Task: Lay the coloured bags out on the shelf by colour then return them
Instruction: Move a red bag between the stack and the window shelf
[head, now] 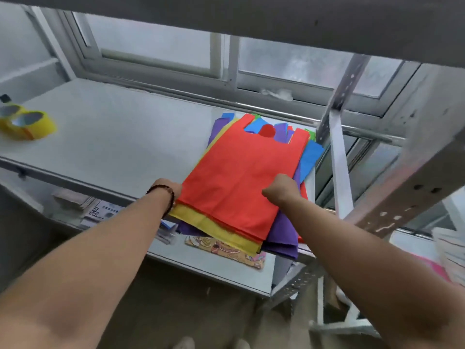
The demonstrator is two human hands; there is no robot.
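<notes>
Bags (239,177) | right hand (280,188) grip pinches stack | left hand (173,191) grip likely underneath, unclear

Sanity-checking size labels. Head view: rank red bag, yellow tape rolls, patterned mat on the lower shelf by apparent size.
1. red bag, clearly largest.
2. patterned mat, partly hidden under the bags, so its true extent is unsure.
3. yellow tape rolls, close to the mat's visible part; ranking unsure.

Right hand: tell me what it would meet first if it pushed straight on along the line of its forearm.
The right hand already grips the bag pile at its right edge. Pushed straight on, it would probably slide over the red bag toward the blue bag, then the shelf's upright post; depth is unclear.
</notes>
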